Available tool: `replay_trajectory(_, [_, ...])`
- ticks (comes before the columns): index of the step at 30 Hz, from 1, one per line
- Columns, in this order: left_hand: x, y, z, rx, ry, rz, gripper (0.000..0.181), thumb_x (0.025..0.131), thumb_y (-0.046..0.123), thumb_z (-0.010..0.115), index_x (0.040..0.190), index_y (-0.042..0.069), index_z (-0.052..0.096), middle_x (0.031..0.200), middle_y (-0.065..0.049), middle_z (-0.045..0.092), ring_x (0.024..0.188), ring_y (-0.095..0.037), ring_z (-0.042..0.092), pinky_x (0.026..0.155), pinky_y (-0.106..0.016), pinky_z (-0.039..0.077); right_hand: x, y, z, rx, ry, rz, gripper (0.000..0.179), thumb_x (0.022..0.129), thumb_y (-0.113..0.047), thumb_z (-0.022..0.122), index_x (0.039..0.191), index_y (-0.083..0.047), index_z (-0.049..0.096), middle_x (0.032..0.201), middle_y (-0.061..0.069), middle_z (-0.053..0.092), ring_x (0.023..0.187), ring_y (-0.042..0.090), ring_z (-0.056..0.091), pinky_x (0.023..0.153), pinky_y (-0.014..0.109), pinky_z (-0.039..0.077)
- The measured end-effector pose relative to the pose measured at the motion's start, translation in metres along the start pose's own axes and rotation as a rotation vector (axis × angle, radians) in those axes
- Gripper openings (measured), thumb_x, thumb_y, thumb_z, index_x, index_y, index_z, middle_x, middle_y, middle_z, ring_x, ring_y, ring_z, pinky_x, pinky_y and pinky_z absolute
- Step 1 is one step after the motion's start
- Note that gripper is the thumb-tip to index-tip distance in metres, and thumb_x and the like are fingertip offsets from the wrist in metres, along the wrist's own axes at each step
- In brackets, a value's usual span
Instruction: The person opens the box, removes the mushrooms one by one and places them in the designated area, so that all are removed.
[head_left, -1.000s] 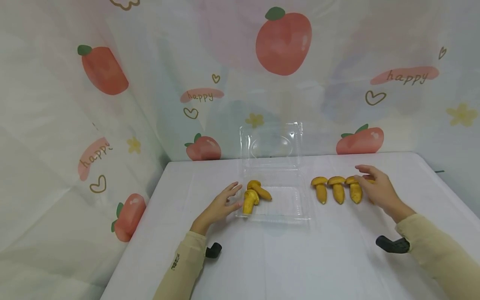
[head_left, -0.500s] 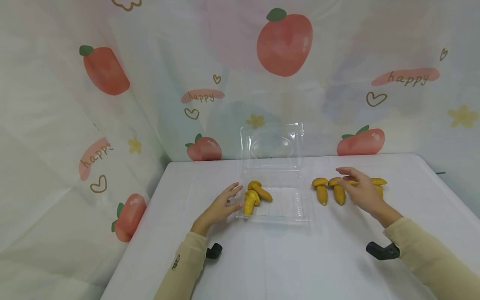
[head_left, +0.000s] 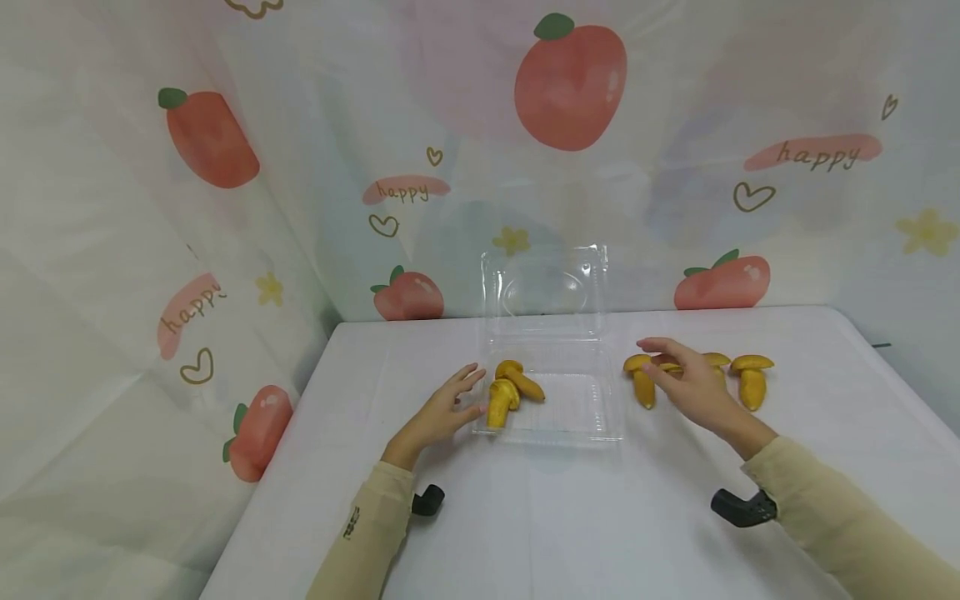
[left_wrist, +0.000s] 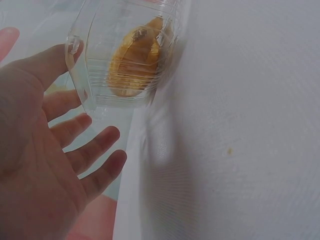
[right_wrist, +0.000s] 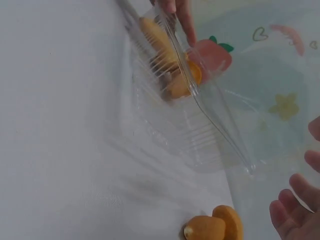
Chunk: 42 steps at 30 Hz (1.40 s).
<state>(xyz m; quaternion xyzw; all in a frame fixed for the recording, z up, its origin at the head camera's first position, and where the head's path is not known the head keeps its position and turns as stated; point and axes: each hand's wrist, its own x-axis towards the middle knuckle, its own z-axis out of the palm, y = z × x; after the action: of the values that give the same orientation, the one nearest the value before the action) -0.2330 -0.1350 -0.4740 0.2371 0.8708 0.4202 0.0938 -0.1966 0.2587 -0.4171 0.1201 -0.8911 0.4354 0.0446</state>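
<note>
A clear plastic clamshell box stands with its lid raised on the white table. Two yellow mushrooms lie inside its left part. My left hand is at the box's left side, fingers spread; in the left wrist view its fingertips meet the clear rim. To the right of the box is a row of several yellow mushrooms, caps toward the back. Over the row's left part hovers my right hand, fingers extended, partly covering the middle ones. The leftmost mushroom sits apart from the fingers in the right wrist view.
A patterned cloth with fruit prints hangs behind the white table and along its left. Black wrist-camera pieces jut from under both sleeves. The raised lid stands near the back cloth.
My right hand has moved left along the row, from the rightmost mushroom toward the leftmost, uncovering the right end. The left hand, box and mushrooms stay in place.
</note>
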Motion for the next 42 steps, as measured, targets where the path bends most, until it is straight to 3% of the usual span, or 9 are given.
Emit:
replay_trajectory(16, [0.001, -0.003, 0.000, 0.005, -0.004, 0.010, 0.065, 0.101, 0.018, 0.063, 0.158, 0.005, 0.034, 0.168, -0.018, 0.021, 0.143, -0.044, 0.042, 0.115, -0.061, 0.040, 0.005, -0.022, 0.031, 0.067, -0.056, -0.068, 0.042, 0.103, -0.016, 0.059, 0.140, 0.000, 0.052, 0.140, 0.024, 0.057, 0.120, 0.036, 0.054, 0.088, 0.004, 0.042])
replay_trajectory(20, [0.000, -0.002, -0.001, 0.010, -0.010, -0.006, 0.066, 0.101, 0.020, 0.062, 0.158, 0.007, 0.033, 0.169, -0.015, 0.020, 0.145, -0.042, 0.041, 0.117, -0.060, 0.039, 0.007, -0.027, 0.039, 0.049, -0.071, -0.072, 0.042, 0.102, -0.017, 0.059, 0.140, -0.001, 0.053, 0.140, 0.022, 0.058, 0.122, 0.037, 0.055, 0.092, 0.013, 0.045])
replay_trajectory(29, [-0.001, 0.000, -0.001, 0.005, -0.007, -0.003, 0.065, 0.101, 0.020, 0.062, 0.158, 0.006, 0.033, 0.169, -0.015, 0.020, 0.145, -0.043, 0.041, 0.116, -0.060, 0.038, 0.016, -0.034, 0.062, 0.083, -0.125, -0.068, 0.041, 0.103, -0.017, 0.058, 0.140, 0.000, 0.053, 0.142, 0.022, 0.057, 0.126, 0.042, 0.053, 0.101, 0.051, 0.051])
replay_trajectory(42, [-0.001, 0.002, -0.002, 0.006, -0.004, -0.018, 0.065, 0.101, 0.021, 0.063, 0.158, 0.007, 0.034, 0.169, -0.014, 0.021, 0.145, -0.042, 0.042, 0.115, -0.059, 0.041, 0.026, -0.041, 0.090, 0.100, -0.216, -0.039, 0.044, 0.103, -0.022, 0.059, 0.142, -0.002, 0.052, 0.143, 0.022, 0.055, 0.128, 0.044, 0.053, 0.104, 0.057, 0.050])
